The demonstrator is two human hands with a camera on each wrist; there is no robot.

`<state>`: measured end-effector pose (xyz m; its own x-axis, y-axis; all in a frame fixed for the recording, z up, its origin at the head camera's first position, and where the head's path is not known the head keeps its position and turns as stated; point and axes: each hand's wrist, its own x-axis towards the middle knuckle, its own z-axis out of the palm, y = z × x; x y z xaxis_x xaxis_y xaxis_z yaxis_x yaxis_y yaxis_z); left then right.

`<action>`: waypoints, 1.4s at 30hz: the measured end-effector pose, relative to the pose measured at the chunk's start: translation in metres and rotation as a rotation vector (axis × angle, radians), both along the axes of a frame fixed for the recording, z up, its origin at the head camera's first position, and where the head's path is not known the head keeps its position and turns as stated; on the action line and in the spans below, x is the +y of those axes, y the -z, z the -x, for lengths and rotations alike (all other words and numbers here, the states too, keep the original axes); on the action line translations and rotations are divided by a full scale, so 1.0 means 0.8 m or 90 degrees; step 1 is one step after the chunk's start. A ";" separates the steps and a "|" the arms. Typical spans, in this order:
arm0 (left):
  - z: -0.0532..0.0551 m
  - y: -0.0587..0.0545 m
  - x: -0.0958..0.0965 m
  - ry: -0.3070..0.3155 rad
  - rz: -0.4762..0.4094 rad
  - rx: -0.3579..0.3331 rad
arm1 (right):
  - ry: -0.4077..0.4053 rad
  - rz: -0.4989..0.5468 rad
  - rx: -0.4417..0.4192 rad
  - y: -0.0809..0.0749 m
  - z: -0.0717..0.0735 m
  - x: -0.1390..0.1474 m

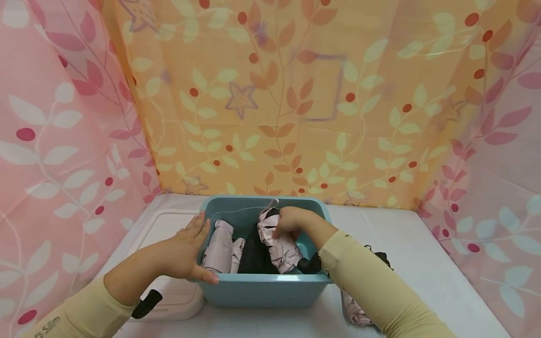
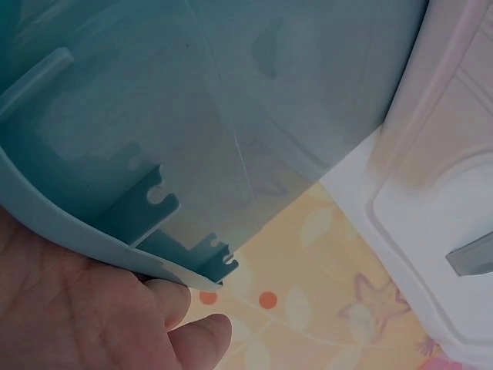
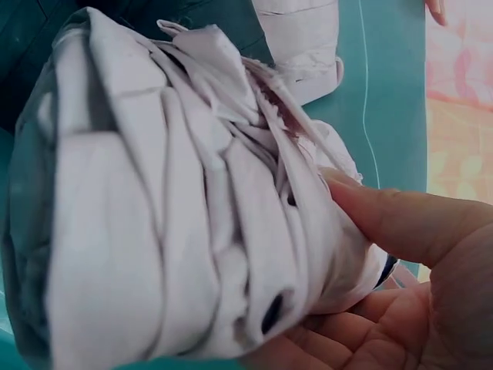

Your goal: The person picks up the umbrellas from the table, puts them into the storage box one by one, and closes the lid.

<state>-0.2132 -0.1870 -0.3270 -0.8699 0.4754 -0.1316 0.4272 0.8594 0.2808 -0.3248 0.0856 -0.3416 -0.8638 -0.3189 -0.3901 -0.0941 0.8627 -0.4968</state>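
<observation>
A blue-green plastic bin (image 1: 264, 278) stands on the table. My right hand (image 1: 293, 219) reaches into it and grips a pale pink, pleated bundle that looks like a folded umbrella (image 3: 192, 208), thumb on one side and fingers beneath. A dark lining shows at the umbrella's far end in the right wrist view. Left of it in the bin lie a black cloth item (image 1: 255, 256) and a pale pink roll (image 1: 219, 246). My left hand (image 1: 188, 251) rests at the bin's left front corner, fingers straight along the outside and thumb on the front rim.
A white lid (image 1: 169, 298) lies left of the bin. To the right, partly behind my right sleeve, sits a shallow tray (image 1: 344, 310) with crumpled pink fabric (image 1: 357, 310). Dark items (image 1: 382, 257) lie beyond the sleeve. Patterned curtains (image 1: 270, 94) enclose the table.
</observation>
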 end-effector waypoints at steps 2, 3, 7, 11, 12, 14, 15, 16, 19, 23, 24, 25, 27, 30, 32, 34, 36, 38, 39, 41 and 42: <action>0.000 0.000 0.000 -0.003 0.000 -0.002 | 0.008 0.006 -0.017 0.000 0.000 0.000; 0.000 0.000 0.000 -0.004 0.000 -0.002 | 0.017 0.010 -0.027 0.000 0.001 0.000; 0.000 -0.001 0.000 -0.006 -0.003 -0.004 | 0.061 0.000 -0.048 -0.003 0.002 0.003; 0.001 -0.001 0.000 -0.006 -0.004 -0.004 | 0.094 -0.012 -0.033 -0.006 0.006 0.006; 0.001 -0.001 0.000 -0.006 -0.004 -0.003 | 0.096 -0.012 -0.031 -0.006 0.006 0.006; 0.001 -0.001 0.000 -0.007 -0.005 -0.004 | 0.096 -0.008 -0.031 -0.006 0.007 0.007; 0.001 -0.001 0.000 -0.007 -0.003 -0.004 | 0.095 -0.006 -0.034 -0.006 0.007 0.008; 0.001 0.000 0.001 -0.007 -0.002 -0.006 | 0.095 -0.001 -0.039 -0.006 0.007 0.008; 0.001 0.000 0.001 -0.006 0.001 -0.008 | 0.095 0.008 -0.045 -0.006 0.007 0.009; 0.002 0.000 0.001 -0.003 0.004 -0.006 | 0.101 0.011 -0.039 -0.006 0.006 0.010; 0.002 0.000 0.001 -0.003 0.003 -0.007 | 0.101 0.013 -0.037 -0.007 0.006 0.011; 0.003 0.001 0.001 -0.002 0.003 -0.008 | 0.100 0.015 -0.038 -0.007 0.006 0.011; 0.003 0.002 0.000 -0.006 0.009 -0.009 | 0.098 0.026 -0.046 -0.008 0.006 0.012; 0.003 0.004 0.000 -0.008 0.013 -0.010 | 0.088 0.044 -0.058 -0.009 0.006 0.013; 0.002 0.004 0.000 -0.010 0.017 -0.008 | 0.083 0.053 -0.065 -0.009 0.006 0.013; 0.002 0.004 0.000 -0.007 0.014 -0.007 | 0.079 0.056 -0.067 -0.010 0.006 0.014; 0.002 0.004 0.000 -0.003 0.009 -0.006 | 0.079 0.060 -0.071 -0.010 0.006 0.014; 0.002 0.003 0.000 -0.004 0.012 -0.007 | 0.081 0.064 -0.076 -0.012 0.006 0.014; 0.002 0.003 0.000 -0.002 0.010 -0.008 | 0.082 0.066 -0.079 -0.013 0.006 0.014; 0.002 0.002 0.000 -0.002 0.008 -0.009 | 0.083 0.072 -0.081 -0.016 0.006 0.013; 0.002 0.002 0.000 -0.003 0.009 -0.010 | 0.080 0.074 -0.082 -0.018 0.006 0.012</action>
<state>-0.2144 -0.1867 -0.3288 -0.8696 0.4700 -0.1514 0.4195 0.8650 0.2755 -0.3292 0.0955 -0.3276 -0.8451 -0.2607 -0.4667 0.0820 0.7995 -0.5950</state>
